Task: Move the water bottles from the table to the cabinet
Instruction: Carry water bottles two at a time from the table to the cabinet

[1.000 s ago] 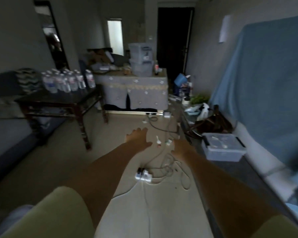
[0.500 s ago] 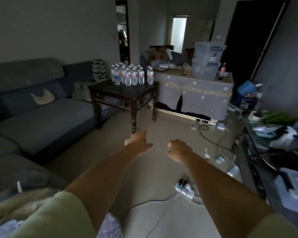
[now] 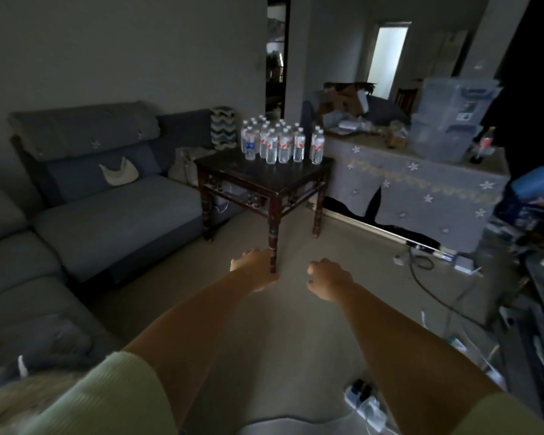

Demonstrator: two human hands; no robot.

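Observation:
Several clear water bottles (image 3: pixel 280 142) with red or blue labels stand clustered on the far part of a small dark wooden table (image 3: pixel 233 169) in the middle of the room. My left hand (image 3: pixel 253 266) and my right hand (image 3: pixel 328 279) are stretched out in front of me over the floor, well short of the table. Both hold nothing, and their fingers hang loosely curled. A low cabinet (image 3: pixel 421 189) draped in grey cloth with star patterns stands to the right of the table.
A blue-grey sofa (image 3: pixel 107 208) runs along the left wall. Stacked clear storage boxes (image 3: pixel 446 120) and clutter sit on the cabinet. Cables and a power strip (image 3: pixel 366 403) lie on the floor at the right. Dark shelving with items fills the right edge.
My view has swung left, bringing the table and bottles from the far left to the centre and closer. Both arms stay stretched forward with nothing in the hands.

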